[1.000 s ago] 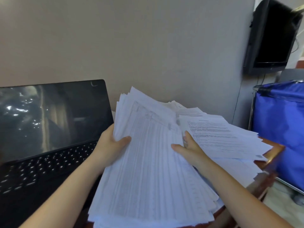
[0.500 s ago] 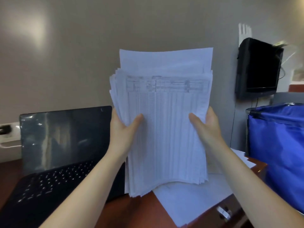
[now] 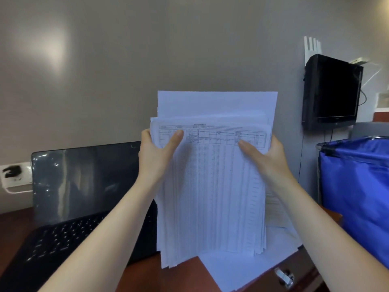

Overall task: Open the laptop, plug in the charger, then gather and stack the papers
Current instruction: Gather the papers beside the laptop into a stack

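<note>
Both hands have slid up the stack of papers [image 3: 210, 197] in the last half second, from its middle to just below its top edge. Now the left hand [image 3: 155, 159] grips the stack's left side and the right hand [image 3: 268, 160] its right side, fingers [image 3: 147, 135] wrapped behind and thumbs pressed on the printed table of the front sheet. That stack stands upright, its lower edge down by the counter [image 3: 147, 277]; I cannot tell whether it touches. Taller blank sheets stick up at the back. More loose sheets [image 3: 242, 270] lie flat on the counter beneath and to the right. At left the laptop [image 3: 84, 186] is open, screen dark, with a black plug [image 3: 11, 171] in the wall socket [image 3: 16, 182] behind it. At right stands a blue bin [image 3: 357, 197]
</note>
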`<state>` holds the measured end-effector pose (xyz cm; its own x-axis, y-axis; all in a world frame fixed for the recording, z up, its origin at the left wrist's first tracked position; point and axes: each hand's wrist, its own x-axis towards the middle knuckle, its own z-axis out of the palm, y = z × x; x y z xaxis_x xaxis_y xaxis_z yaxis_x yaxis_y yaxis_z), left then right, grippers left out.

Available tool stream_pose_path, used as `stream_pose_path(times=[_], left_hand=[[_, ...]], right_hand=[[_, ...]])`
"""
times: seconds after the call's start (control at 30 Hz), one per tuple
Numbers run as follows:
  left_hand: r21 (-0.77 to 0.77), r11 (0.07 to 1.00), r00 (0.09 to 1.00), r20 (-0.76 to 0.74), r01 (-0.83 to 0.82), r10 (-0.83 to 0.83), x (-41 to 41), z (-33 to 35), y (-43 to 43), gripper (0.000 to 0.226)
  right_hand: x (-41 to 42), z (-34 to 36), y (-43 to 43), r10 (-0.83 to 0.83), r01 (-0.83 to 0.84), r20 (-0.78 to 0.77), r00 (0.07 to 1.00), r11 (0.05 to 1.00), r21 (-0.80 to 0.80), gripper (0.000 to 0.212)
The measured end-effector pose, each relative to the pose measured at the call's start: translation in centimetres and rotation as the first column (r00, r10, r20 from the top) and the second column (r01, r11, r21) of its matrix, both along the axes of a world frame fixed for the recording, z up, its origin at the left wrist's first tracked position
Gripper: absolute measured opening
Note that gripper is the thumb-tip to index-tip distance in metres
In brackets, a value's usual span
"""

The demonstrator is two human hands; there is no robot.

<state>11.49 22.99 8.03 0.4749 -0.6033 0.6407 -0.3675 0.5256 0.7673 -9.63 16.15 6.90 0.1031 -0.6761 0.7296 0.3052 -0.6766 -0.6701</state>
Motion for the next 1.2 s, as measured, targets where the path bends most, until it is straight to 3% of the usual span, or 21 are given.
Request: stream_pose_path(times=[0.27, 0.4, 0.53, 0.6, 0.7, 0.8, 0.93, 0.97, 1.03, 1.2], left_hand=[[0.006, 0.993, 0.992, -0.049, 0.121, -0.120, -0.6, 2.7, 0.6, 0.033], [0.046, 0.986, 0.986, -0.040, 0.161, -0.160, -0.7, 2.4, 0.7, 0.057], [0.066, 0.981, 0.982, -0.045, 0.185, -0.182, 0.0, 2.6, 0.8, 0.023], [0.087, 0.979, 0.983, -0.025, 0.182, -0.181, 0.0, 2.9, 1.0, 0.031], [0.161, 0.979, 0.992, -0.039, 0.128, -0.123, -0.5, 4.2, 0.9, 0.048], [0.199, 0.977, 0.989, -0.137, 0.078, -0.051, -1.4, 6.4, 1.1, 0.037], [0.199, 0.979, 0.973, -0.232, 0.039, 0.009, -2.2, 7.9, 1.3, 0.052], [0.189, 0.982, 0.970, -0.241, 0.028, 0.018, -2.2, 8.0, 1.1, 0.041], [0.176, 0.984, 0.963, -0.262, -0.019, 0.065, -2.4, 8.0, 1.4, 0.021], [0.173, 0.984, 0.969, -0.237, -0.028, 0.070, -2.3, 7.3, 1.4, 0.026]], right_hand=[[-0.4, 1.3, -0.3, 0.016, -0.017, -0.030, 0.999, 0.999, -0.029, 0.047], [-0.3, 1.1, -0.6, -0.005, 0.003, -0.072, 0.997, 1.000, -0.026, 0.050], [-0.2, 1.8, -0.5, -0.020, 0.014, -0.133, 0.991, 0.999, -0.046, 0.044], [-0.1, 2.1, -0.4, -0.027, 0.021, -0.173, 0.984, 0.999, -0.038, 0.034], [0.2, 3.6, -0.3, -0.064, 0.069, -0.056, 0.996, 0.994, 0.090, 0.006], [0.9, 5.7, 0.1, -0.089, 0.085, 0.010, 0.996, 0.975, 0.205, 0.034], [1.8, 7.4, 0.8, -0.166, 0.148, 0.053, 0.985, 0.958, 0.244, 0.051], [2.0, 7.7, 0.9, -0.178, 0.159, 0.055, 0.983, 0.955, 0.252, 0.051], [2.2, 7.9, 1.1, -0.195, 0.181, 0.030, 0.980, 0.948, 0.261, 0.044], [1.6, 7.4, 1.1, -0.257, 0.258, -0.036, 0.966, 0.932, 0.253, 0.005]])
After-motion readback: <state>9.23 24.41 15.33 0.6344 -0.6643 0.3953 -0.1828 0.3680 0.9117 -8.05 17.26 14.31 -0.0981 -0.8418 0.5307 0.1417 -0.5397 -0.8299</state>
